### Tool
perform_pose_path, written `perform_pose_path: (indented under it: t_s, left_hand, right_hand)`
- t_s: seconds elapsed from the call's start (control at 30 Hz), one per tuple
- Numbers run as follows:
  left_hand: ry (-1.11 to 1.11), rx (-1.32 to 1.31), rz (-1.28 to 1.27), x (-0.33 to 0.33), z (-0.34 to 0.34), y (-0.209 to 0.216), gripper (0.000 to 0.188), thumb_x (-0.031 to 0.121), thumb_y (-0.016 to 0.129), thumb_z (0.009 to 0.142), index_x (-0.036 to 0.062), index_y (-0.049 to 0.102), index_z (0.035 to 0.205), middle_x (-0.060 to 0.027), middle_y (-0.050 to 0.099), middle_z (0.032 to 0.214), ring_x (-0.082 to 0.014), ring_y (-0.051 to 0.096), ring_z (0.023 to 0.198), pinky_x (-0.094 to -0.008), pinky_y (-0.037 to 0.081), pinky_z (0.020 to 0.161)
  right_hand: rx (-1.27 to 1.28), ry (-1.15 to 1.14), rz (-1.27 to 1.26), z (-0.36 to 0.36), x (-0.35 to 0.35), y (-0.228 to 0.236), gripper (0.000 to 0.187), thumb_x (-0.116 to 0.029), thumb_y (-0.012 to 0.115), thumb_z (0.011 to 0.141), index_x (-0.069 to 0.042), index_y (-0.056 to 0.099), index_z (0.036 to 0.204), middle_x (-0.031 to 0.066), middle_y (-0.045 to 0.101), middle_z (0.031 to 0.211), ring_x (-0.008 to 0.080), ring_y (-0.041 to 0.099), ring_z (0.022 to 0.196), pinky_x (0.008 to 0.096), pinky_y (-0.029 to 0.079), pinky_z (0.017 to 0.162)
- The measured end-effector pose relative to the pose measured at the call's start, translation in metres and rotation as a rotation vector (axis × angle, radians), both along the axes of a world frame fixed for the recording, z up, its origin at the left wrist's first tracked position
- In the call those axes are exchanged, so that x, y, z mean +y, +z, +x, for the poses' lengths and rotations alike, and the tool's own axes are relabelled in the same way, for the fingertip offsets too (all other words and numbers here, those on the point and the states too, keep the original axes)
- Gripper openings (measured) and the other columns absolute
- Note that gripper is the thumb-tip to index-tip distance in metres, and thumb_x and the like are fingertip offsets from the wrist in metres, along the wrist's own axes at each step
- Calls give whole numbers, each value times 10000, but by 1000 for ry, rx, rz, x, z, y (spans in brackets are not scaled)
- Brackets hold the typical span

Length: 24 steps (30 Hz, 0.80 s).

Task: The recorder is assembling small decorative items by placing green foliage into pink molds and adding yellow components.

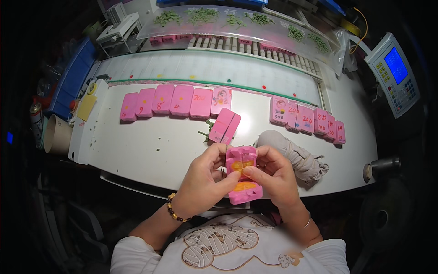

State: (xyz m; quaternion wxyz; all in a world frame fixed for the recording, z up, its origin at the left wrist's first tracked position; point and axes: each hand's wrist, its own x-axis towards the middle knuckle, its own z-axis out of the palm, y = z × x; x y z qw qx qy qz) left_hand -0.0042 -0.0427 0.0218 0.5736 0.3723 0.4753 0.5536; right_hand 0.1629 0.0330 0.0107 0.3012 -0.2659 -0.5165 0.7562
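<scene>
Between my two hands is a pink rubber mould point(245, 197), folded open at the front edge of the white table, with yellow-orange showing inside both halves. My left hand point(200, 180) grips its left side, thumb pressed in toward the yellow inside. From the right, my right hand point(276, 176) holds the other side, its thumb also on the yellow part. Just beyond my hands lies a closed pink block point(226, 123) with a dark line along it, over some small green pieces point(205, 133). A greyish-white cloth bundle point(292, 153) lies beside my right hand.
Pink blocks stand in two rows, one at left point(163, 99) and one at right point(305, 119). Behind them runs a pale conveyor point(196, 67) with a green edge. A clear tray point(219, 27) carries green clusters. A control panel point(396, 73) stands at right, a cardboard tube point(58, 135) at left.
</scene>
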Motion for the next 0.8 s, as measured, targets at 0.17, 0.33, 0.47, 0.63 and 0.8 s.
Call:
perform_pose_path:
  t_s: [0.17,0.33,0.47,0.63,0.8]
  left_hand:
    - [18,-16,25,1,1,-1,273,-19,589,879,-38,478,1127,-109,567,1100,-122,565,1054,-253,530,851]
    - [58,24,40,-1,2,-1,217,3,591,891,-57,516,1086,-95,595,1020,-99,584,957,-244,541,785]
    - [98,126,60,-3,4,-3,215,2,591,889,-69,536,1085,-88,614,973,-91,601,890,-234,542,745]
    - [113,132,115,-5,6,-9,244,8,593,890,-74,539,1114,-89,623,979,-79,607,876,-225,537,734]
    - [111,-6,70,-7,7,-3,242,14,591,896,-66,542,1119,-83,621,991,-73,605,880,-218,533,747]
  right_hand:
    - [11,-58,-16,-1,-4,-4,216,20,635,874,20,549,1073,50,577,1003,87,579,935,226,521,816]
    - [37,-24,27,0,-3,-4,207,15,631,880,20,552,1071,42,572,1003,85,571,951,218,527,782]
    - [-32,-8,70,0,0,4,196,3,625,888,25,555,1070,38,575,996,78,567,941,221,528,777]
    - [-8,-8,91,-1,-1,2,174,-21,611,906,23,562,1067,35,592,969,67,568,901,210,504,765]
    - [82,-63,3,-5,-9,1,163,-45,610,907,7,568,1055,35,606,971,66,566,884,224,481,788]
